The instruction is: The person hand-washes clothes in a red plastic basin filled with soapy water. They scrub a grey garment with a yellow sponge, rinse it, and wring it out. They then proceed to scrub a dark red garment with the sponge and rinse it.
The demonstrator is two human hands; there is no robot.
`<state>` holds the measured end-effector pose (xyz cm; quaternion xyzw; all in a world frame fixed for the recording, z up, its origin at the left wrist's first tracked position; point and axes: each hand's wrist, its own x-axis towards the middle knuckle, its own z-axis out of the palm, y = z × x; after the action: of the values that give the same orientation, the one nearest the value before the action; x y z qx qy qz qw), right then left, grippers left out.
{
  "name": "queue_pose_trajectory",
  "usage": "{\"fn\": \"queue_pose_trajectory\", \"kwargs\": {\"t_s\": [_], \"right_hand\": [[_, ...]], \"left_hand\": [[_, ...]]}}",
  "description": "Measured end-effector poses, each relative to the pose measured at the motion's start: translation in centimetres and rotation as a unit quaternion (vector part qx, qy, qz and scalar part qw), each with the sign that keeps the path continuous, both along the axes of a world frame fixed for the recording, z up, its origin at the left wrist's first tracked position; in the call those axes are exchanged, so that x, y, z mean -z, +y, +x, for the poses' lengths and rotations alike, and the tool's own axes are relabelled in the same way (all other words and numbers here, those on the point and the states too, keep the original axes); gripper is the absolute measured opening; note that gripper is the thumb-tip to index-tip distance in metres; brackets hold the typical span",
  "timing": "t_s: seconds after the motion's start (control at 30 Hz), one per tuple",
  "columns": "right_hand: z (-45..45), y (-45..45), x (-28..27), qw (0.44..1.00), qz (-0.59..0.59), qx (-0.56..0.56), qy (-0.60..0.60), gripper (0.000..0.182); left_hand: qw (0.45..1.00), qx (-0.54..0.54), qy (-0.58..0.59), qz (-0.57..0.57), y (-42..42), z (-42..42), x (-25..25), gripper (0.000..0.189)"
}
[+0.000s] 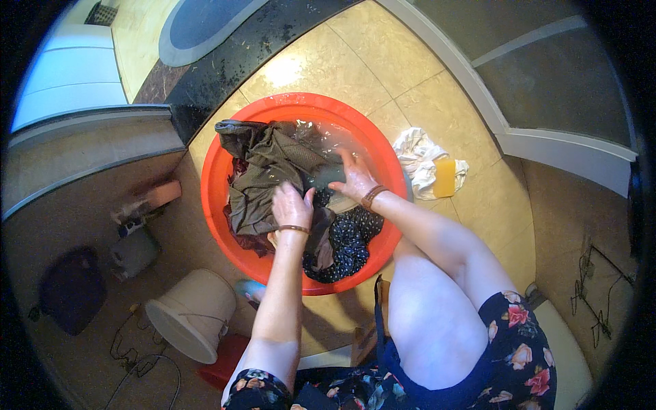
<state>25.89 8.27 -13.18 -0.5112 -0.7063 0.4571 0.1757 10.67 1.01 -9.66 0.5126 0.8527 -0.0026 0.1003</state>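
Observation:
A round red plastic basin (pixel 394 205) on the tiled floor holds wet clothes and some water. My left hand (pixel 292 206) lies over a dark olive-brown garment (pixel 277 164) at the basin's left side; its fingers are partly blurred, and whether they grip the cloth I cannot tell. At the right, my right hand (pixel 354 177) is above the water with thumb and fingers spread, holding nothing. Near the basin's lower right lies a black cloth with white dots (pixel 348 243). Beside it is a brownish cloth (pixel 322 241).
Right of the basin, a yellow bar of soap (pixel 444 178) rests on a crumpled white cloth (pixel 416 154). A whitish bucket (pixel 192 312) lies tilted at lower left, near a red object (pixel 225 361). A blue-grey mat (pixel 200 25) lies beyond the dark sill (pixel 220 77).

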Motion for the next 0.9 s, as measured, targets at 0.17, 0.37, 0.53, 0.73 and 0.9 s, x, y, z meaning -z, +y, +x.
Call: {"fn": "queue_pose_trajectory", "kwargs": {"t_s": [0.17,0.37,0.53,0.73,0.9], "right_hand": [[0.9,2.5,1.8,0.971,-0.221,0.011,0.094,0.036],[0.2,4.1,-5.9,0.718,-0.376,0.336,0.479,0.016],[1.1,4.2,-9.8,0.940,-0.029,0.155,0.302,0.011],[-0.4,4.8,-9.7,0.811,-0.301,0.197,0.461,0.021],[-1.2,4.4,-6.8,0.724,-0.376,0.246,0.523,0.018]], "left_hand": [[0.854,-0.175,-0.467,0.145,-2.0,-1.4,0.1,0.024],[0.726,-0.400,-0.457,0.323,-6.9,-9.4,-3.9,0.025],[0.771,-0.355,-0.377,0.370,-9.5,-12.2,-4.1,0.023],[0.817,-0.305,-0.344,0.350,-8.6,-12.4,-5.6,0.016],[0.965,-0.088,-0.117,0.219,-4.7,-8.7,-5.7,0.032]]}}
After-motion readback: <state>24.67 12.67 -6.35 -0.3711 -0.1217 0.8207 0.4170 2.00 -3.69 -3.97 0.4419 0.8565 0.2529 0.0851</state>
